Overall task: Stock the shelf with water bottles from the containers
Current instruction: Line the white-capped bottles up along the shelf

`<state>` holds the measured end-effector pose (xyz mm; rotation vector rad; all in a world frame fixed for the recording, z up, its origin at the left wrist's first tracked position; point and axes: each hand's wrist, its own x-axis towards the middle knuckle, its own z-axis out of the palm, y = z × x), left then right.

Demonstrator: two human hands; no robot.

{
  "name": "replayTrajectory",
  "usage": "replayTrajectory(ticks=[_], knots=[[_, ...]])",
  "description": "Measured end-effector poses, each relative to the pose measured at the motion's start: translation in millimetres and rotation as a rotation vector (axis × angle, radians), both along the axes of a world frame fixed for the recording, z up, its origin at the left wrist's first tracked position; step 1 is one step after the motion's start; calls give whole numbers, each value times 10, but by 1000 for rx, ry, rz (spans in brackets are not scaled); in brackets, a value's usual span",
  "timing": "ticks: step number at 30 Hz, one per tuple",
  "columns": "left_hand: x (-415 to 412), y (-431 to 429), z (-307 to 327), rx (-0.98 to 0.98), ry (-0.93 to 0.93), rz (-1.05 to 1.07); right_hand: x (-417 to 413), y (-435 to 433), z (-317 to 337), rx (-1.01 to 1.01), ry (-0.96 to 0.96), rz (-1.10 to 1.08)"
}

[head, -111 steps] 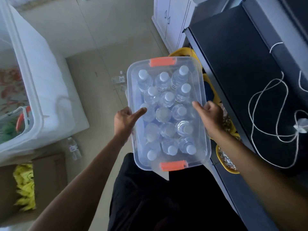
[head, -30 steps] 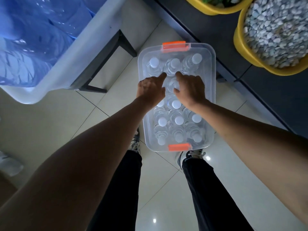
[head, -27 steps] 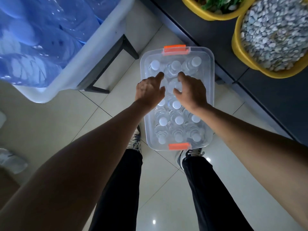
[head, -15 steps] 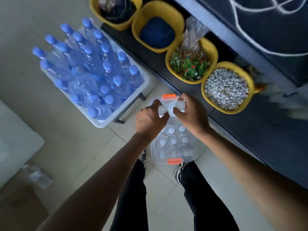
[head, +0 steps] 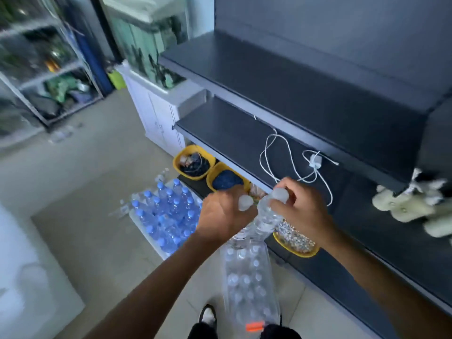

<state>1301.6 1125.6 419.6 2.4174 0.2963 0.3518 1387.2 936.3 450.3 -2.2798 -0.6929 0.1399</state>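
Since half a second ago both hands have come up from the floor to the front edge of the shelf (head: 232,138), each bringing a bottle. The left hand (head: 225,214) grips the left bottle (head: 245,203) near its white cap; the bottle's body is mostly hidden below the fist. The right hand (head: 303,209) pinches the right bottle (head: 265,221) at the neck, and it hangs tilted down towards the left. The hands are close together but apart, and the two bottles lie just beside each other; contact cannot be confirmed through the blur. Directly below, the clear bin (head: 226,289) stands on the floor by the person's feet, filled with white-capped bottles. To its left is a white tray (head: 156,245) of blue-capped bottles (head: 166,206). A white cable (head: 276,157) lies on the shelf beyond the right hand. Yellow bowls (head: 193,165) sit on the level beneath.
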Motion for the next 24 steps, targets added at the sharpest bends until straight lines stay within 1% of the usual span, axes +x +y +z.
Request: replayTrajectory(ticks=[3, 5, 8, 11, 14, 17, 20, 24], knots=[[156, 40, 669, 59, -106, -24, 46, -60, 650, 100, -38, -8], [287, 44, 1077, 127, -163, -3, 141, -118, 1034, 146, -66, 6], [509, 48, 1567, 88, -153, -7, 341, -223, 1492, 178, -106, 23], [758, 50, 1908, 52, -165, 23, 593, -314, 1799, 204, -152, 6], [1002, -7, 2080, 13, -177, 41, 854, -369, 1970, 190, -192, -38], [1237, -74, 2177, 9, -187, 78, 1159, -433, 2075, 129, -222, -97], [1522, -128, 2223, 21, -151, 110, 1475, -509, 2110, 54, -234, -165], [1926, -171, 2172, 27, -95, 112, 1787, -557, 2037, 13, -236, -239]])
